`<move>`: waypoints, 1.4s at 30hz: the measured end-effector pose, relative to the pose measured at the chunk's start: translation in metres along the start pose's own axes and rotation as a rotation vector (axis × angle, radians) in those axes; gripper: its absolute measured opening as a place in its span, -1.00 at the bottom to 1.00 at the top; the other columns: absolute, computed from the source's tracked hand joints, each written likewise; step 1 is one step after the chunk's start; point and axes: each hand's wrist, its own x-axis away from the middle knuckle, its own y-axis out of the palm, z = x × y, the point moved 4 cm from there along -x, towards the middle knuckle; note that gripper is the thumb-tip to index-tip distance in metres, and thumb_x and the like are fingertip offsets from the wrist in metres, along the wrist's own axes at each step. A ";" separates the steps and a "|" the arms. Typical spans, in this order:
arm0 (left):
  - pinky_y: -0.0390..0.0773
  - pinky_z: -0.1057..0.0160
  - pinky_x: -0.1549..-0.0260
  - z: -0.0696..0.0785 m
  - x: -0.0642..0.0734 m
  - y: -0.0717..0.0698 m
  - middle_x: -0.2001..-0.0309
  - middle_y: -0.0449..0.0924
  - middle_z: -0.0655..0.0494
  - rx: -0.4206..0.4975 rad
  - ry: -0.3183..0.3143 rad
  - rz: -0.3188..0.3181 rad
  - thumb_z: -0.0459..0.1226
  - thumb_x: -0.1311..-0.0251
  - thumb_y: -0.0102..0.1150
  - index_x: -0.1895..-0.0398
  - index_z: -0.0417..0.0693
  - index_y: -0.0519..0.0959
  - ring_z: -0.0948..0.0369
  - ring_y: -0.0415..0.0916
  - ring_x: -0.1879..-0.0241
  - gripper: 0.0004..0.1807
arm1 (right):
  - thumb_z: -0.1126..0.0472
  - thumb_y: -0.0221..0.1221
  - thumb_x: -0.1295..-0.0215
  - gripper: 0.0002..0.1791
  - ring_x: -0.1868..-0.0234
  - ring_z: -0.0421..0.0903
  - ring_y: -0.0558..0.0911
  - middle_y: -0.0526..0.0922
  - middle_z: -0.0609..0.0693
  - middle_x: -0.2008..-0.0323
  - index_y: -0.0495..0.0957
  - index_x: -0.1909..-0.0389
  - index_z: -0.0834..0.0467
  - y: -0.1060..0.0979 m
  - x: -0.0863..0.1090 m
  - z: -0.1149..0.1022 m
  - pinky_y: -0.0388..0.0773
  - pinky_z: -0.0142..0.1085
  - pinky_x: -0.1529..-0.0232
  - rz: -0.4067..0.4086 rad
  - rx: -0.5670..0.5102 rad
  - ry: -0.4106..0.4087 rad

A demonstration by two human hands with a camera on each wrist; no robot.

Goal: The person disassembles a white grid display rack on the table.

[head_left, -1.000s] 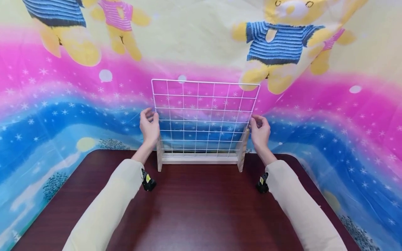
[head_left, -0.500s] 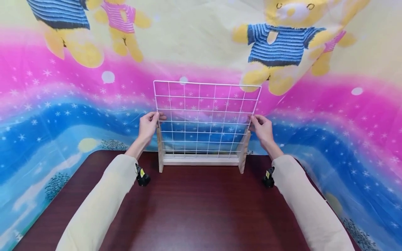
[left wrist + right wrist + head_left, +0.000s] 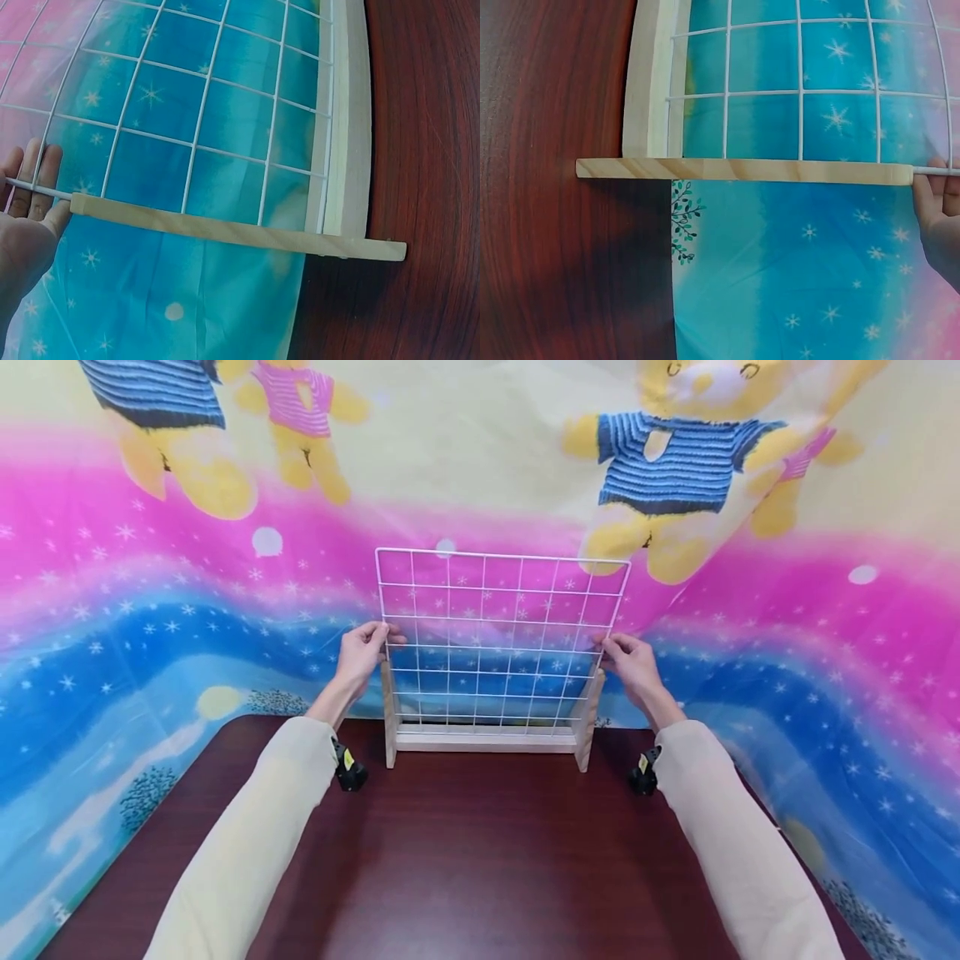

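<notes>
A white wire grid panel [image 3: 500, 621] stands upright in a pale wooden stand [image 3: 486, 742] at the back of the table. My left hand [image 3: 362, 652] pinches the panel's left edge wire just above the stand's left upright [image 3: 225, 229], thumb in front and fingertips reaching behind the mesh. On the opposite side, my right hand [image 3: 632, 662] pinches the right edge wire just above the right upright [image 3: 742, 170]. In both wrist views the fingers wrap about the edge wire close to the upright's top end.
The dark reddish-brown table [image 3: 480, 852] extends forward from the stand. Close behind stands a printed cloth backdrop [image 3: 480, 460] with teddy bears and snowflakes. Black wrist cameras [image 3: 349, 767] sit at both sleeve cuffs.
One second ago both hands were at the panel's edges with fingers outside the frame. Since then the fingers have gone behind the mesh and both hands grip the side wires. The view shifted slightly.
</notes>
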 end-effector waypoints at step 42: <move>0.43 0.08 -0.17 -0.005 0.003 -0.002 0.02 0.64 -0.09 -0.051 0.013 -0.068 -0.20 -0.46 -0.08 -0.02 -0.26 0.57 0.07 0.57 -0.04 -0.66 | 0.23 0.01 -0.46 -0.68 0.23 0.03 0.62 0.58 0.10 0.27 0.52 -0.03 0.38 0.001 0.004 0.002 0.63 -0.25 0.11 0.123 -0.068 -0.089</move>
